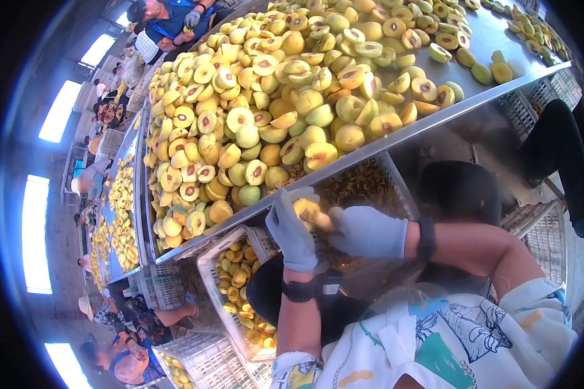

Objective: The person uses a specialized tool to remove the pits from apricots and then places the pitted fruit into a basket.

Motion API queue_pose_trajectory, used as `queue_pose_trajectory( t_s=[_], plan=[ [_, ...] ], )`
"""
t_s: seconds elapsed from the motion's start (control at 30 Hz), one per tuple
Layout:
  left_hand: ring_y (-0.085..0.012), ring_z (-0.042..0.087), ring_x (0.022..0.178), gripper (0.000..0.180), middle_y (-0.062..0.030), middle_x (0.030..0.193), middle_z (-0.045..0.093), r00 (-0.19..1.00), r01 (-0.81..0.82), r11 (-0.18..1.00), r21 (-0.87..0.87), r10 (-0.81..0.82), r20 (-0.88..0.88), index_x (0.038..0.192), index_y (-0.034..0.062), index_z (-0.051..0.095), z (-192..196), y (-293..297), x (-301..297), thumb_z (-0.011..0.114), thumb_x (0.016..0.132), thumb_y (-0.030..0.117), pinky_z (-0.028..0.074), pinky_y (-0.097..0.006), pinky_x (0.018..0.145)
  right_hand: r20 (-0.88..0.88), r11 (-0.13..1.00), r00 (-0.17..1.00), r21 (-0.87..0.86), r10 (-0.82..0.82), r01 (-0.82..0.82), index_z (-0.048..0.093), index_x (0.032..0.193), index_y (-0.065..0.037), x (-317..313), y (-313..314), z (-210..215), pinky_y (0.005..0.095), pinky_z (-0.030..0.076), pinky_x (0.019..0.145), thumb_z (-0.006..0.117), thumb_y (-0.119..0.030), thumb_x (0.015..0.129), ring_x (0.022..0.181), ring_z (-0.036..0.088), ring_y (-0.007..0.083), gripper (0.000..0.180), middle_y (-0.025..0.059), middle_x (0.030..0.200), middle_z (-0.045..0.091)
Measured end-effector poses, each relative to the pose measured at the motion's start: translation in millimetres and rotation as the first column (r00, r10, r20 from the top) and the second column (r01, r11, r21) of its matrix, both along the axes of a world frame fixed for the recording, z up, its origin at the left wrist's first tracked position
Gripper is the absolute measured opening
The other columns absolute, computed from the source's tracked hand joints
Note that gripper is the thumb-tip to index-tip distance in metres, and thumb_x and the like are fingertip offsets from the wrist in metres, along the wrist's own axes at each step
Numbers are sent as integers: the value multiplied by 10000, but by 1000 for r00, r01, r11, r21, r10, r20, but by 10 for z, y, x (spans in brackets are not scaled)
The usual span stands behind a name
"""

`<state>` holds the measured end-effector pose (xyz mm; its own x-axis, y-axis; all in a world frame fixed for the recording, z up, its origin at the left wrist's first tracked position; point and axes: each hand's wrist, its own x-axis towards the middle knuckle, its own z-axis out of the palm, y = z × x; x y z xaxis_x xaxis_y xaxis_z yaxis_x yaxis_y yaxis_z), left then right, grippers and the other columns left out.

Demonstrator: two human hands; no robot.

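Note:
My left hand (292,228), in a pale grey knit glove, is closed around a yellow stone-fruit half (307,210) that looks like a peach or apricot. Close beside it, my gloved right hand (368,231) has its fingers bent in against the fruit. What those fingers pinch is too small and blurred to make out. Both hands are just below the raised metal rim (370,148) of a work table, over my lap. Piled on that table are many halved yellow-green fruits (240,118), several with brown stones or hollows showing.
Below the rim is a crate (396,178) of brown scraps. Left of my lap stands a white crate (209,275) holding yellow fruit pieces. Another crate (201,356) is at lower left. A worker (175,26) is across the table; a dark-clothed leg (551,146) is at right.

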<state>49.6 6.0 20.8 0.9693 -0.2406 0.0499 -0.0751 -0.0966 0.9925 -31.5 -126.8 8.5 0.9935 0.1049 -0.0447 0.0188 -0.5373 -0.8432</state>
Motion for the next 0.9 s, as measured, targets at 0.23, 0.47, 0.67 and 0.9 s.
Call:
queue_pose_trajectory(
  t_s=[0.23, 0.47, 0.67, 0.9],
  plan=[
    [-192, 660, 727, 533, -136, 852, 686, 883, 359, 933, 15, -335, -328, 973, -39, 648, 152, 72, 179, 383, 1037, 419, 538, -284, 701, -270, 845, 950, 534, 159, 11, 586, 1035, 18, 29, -79, -59, 339, 503, 530, 596, -250, 894, 559, 597, 202, 303, 94, 703, 599],
    [-202, 666, 702, 521, -135, 851, 691, 951, -185, 965, -186, 128, -282, 949, -21, 643, -41, -102, -50, 382, 1034, 422, 543, -303, 643, -414, 657, 866, 740, 279, 142, 585, 972, -6, 21, -33, -52, 245, 395, 380, 611, -286, 903, 431, 480, 106, 290, 14, 640, 527],
    [-142, 626, 629, 505, -92, 735, 694, 990, 99, 988, -117, -110, -90, 777, -31, 698, -35, -35, 95, 464, 1026, 340, 491, -250, 604, -447, 432, 782, 865, 435, 254, 591, 927, -12, 30, -146, -22, 246, 383, 364, 616, -269, 910, 410, 466, 112, 259, 10, 610, 515],
    [-136, 630, 625, 482, -75, 715, 692, 976, 208, 975, 84, -201, -88, 763, -7, 707, -10, 10, 205, 491, 1008, 348, 488, -239, 609, -485, 568, 823, 782, 297, 256, 581, 900, -32, 1, -48, -1, 237, 370, 350, 600, -267, 920, 416, 460, 91, 237, -1, 604, 512]
  ],
)
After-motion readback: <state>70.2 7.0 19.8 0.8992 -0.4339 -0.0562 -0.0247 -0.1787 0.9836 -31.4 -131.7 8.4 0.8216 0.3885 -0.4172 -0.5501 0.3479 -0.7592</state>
